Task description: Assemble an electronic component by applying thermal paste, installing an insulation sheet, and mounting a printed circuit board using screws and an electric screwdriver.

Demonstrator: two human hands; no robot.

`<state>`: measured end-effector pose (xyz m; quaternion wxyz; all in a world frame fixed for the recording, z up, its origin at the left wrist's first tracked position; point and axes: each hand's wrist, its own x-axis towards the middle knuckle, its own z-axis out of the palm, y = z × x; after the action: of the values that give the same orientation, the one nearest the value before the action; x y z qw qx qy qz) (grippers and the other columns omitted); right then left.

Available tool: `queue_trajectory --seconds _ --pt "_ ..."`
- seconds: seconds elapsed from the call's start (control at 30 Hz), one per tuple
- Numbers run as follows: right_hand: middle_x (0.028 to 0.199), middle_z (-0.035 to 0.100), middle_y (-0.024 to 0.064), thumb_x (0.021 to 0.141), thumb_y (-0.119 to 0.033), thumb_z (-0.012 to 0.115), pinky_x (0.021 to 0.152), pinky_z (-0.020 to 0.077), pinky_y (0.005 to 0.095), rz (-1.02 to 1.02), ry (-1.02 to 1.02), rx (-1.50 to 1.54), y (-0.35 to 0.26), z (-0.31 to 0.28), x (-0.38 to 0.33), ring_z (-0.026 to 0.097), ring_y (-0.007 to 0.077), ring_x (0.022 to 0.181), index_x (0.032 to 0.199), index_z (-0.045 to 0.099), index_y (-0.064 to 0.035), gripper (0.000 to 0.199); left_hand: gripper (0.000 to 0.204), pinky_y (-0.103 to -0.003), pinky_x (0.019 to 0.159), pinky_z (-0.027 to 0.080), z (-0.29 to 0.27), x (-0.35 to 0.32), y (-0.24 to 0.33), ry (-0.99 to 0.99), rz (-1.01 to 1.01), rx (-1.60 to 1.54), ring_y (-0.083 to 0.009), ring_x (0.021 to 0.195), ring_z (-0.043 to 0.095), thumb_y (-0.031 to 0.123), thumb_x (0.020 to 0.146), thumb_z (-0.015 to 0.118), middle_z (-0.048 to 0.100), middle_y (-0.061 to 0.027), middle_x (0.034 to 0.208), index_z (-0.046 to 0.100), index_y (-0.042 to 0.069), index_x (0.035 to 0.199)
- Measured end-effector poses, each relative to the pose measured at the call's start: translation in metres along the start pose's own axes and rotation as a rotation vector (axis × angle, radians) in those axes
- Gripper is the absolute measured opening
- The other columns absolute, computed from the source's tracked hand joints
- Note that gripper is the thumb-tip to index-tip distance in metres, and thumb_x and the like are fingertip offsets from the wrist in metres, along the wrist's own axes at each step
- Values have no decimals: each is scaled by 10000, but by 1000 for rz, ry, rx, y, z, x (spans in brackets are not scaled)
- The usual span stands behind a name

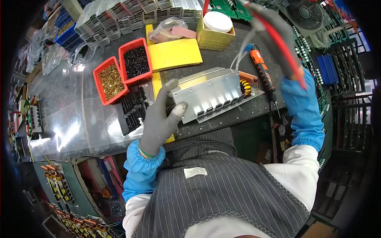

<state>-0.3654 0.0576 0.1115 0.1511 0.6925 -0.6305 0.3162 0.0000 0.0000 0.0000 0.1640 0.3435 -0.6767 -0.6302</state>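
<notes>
The dark worktop (220, 59) carries a silver metal assembly (210, 97) near its front edge; the left hand (158, 123) has its left end, the grip wide, thumb and forefinger spread. Blurred behind a red strip (293, 65), the right hand's grip (282, 28) cannot be told.

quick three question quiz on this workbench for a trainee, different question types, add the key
1. Multiple choice. What fills the red bin farther left? A) black pieces B) brass-coloured pieces C) white caps
2. True or false: the orange-and-black power screwdriver lies to the left of the silver metal unit.
3. Fill in: the ___ grip is at the silver metal unit's left end.

Key: 1. B. 2. False; it lies to the right. 3. Left: the left grip, in a grey glove.
</notes>
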Motion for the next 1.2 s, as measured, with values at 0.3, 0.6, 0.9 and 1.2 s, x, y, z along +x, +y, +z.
queue_trajectory --seconds 0.3,0.6,0.9,1.2 --pt "970 699 43 947 -231 697 666 499 261 528 -72 895 -115 -34 -58 609 90 799 1134 703 10 306 731 -413 1074 473 8 0 -1 32 190 -18 -327 1255 638 330 888 739 665 -245 1299 473 20 1493" --pt "886 701 93 916 -175 709 687 508 300 429 -323 858 -135 4 -87 629 142 748 1122 731 27 290 731 -353 1001 513 6 0 3 -29 76 -83 -228 1165 641 234 904 732 652 -189 1284 423 48 1539" --pt "858 738 131 883 -117 741 729 575 345 228 -361 651 -141 1 -68 734 229 783 1055 744 9 213 726 -356 983 529 7 1 -3 -23 71 -70 -230 1164 650 216 912 733 659 -203 1284 416 49 1543" --pt "856 741 125 845 -117 690 724 567 336 244 -316 503 -154 -1 -64 703 204 735 1006 745 20 219 730 -439 943 565 7 1 -6 16 136 26 -379 1094 724 355 895 752 709 -256 1179 449 81 1501"
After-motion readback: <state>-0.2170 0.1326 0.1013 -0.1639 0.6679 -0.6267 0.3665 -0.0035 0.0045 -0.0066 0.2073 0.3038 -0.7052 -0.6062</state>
